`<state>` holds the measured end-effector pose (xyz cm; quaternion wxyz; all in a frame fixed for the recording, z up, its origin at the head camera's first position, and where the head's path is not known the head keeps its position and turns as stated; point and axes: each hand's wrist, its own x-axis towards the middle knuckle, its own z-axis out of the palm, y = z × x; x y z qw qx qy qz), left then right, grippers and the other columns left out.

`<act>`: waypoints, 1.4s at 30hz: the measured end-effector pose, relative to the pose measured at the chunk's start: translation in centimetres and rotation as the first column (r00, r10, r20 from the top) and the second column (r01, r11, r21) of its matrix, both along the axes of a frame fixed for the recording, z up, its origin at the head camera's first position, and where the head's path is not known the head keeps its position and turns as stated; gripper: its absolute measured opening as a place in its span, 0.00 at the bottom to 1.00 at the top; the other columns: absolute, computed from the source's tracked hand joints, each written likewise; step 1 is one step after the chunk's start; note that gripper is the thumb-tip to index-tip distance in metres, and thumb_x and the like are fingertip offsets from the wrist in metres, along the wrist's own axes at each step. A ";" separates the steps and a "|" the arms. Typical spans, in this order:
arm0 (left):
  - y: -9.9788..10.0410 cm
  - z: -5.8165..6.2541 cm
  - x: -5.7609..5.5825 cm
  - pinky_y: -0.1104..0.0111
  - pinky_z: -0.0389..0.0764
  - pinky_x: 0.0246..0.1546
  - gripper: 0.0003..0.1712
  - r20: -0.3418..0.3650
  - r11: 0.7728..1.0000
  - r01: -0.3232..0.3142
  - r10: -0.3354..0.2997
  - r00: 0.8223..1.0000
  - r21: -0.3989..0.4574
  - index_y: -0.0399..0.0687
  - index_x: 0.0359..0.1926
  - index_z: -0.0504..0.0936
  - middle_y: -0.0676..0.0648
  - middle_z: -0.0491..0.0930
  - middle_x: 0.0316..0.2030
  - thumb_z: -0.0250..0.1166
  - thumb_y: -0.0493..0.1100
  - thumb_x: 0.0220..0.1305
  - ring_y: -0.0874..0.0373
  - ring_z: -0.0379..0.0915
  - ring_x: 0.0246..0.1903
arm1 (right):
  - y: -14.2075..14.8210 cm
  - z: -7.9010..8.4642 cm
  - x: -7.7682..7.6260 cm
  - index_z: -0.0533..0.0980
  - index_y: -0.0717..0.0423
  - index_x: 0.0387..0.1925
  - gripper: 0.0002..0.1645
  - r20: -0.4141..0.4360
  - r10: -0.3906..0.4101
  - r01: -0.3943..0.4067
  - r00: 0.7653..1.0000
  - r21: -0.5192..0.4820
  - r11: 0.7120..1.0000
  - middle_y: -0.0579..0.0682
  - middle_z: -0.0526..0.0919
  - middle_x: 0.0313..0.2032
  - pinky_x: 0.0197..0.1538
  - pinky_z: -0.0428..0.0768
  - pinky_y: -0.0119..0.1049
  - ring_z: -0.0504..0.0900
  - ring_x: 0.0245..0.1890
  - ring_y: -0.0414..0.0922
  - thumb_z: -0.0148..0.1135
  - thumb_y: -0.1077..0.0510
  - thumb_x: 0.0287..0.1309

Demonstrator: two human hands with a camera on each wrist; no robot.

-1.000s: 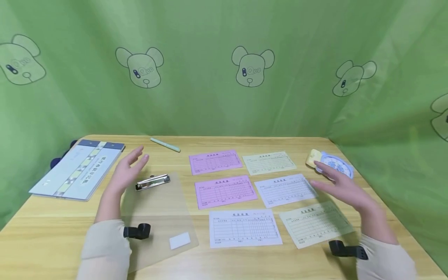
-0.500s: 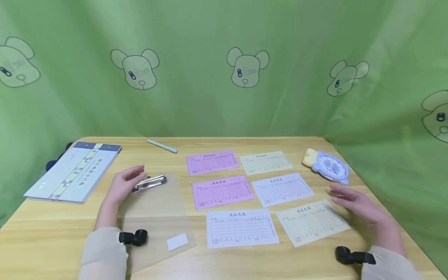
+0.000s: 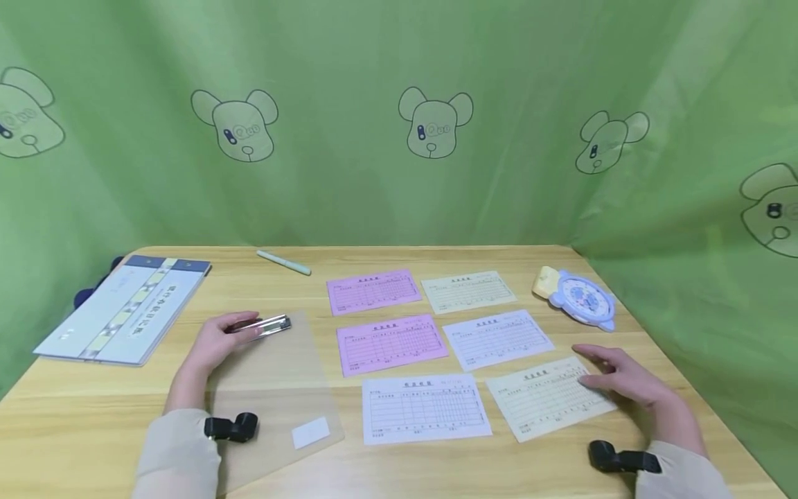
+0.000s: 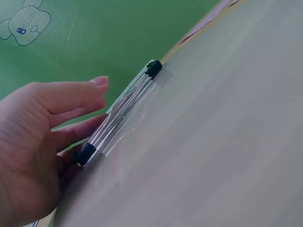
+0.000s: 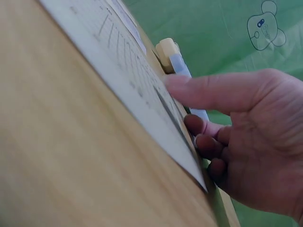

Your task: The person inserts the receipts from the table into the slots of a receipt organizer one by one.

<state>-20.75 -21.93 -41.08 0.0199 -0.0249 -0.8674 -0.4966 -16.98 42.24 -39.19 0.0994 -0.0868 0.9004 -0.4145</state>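
Observation:
My left hand (image 3: 215, 339) is at the upper left corner of a clear plastic clipboard (image 3: 274, 388), its fingers touching the metal clip (image 4: 125, 111). In the left wrist view the thumb stands apart from the clip, and some fingertips are hidden behind it. My right hand (image 3: 630, 378) is at the right end of a pale green printed slip (image 3: 548, 398). Its thumb lies over the slip's corner, while the other fingers bend loosely past the edge. A gap shows between thumb and fingers in the right wrist view.
Two pink slips (image 3: 393, 344), white slips (image 3: 427, 410) and another pale green slip (image 3: 469, 291) lie on the wooden table (image 3: 449, 471). A blue-and-white ledger (image 3: 125, 312) lies left, a pen (image 3: 283, 263) at the back, a blue clock-like disc (image 3: 584, 299) right. Green curtain (image 3: 349, 194) encloses the table.
My left hand has come down from above the clipboard to its clip. The right hand has lowered from over the slips and moved in to the pale green slip's right edge.

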 end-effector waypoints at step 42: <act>1.0 -0.1 -0.3 0.52 0.49 0.40 0.25 -0.072 0.945 -0.016 -0.007 0.997 -0.326 0.46 0.49 0.75 0.37 0.68 0.45 0.64 0.48 0.47 0.41 0.56 0.44 | -0.8 0.4 0.4 0.65 0.66 0.51 0.27 -0.128 -0.039 0.059 0.991 0.153 0.986 0.52 0.66 0.24 0.28 0.64 0.35 0.65 0.25 0.43 0.59 0.64 0.47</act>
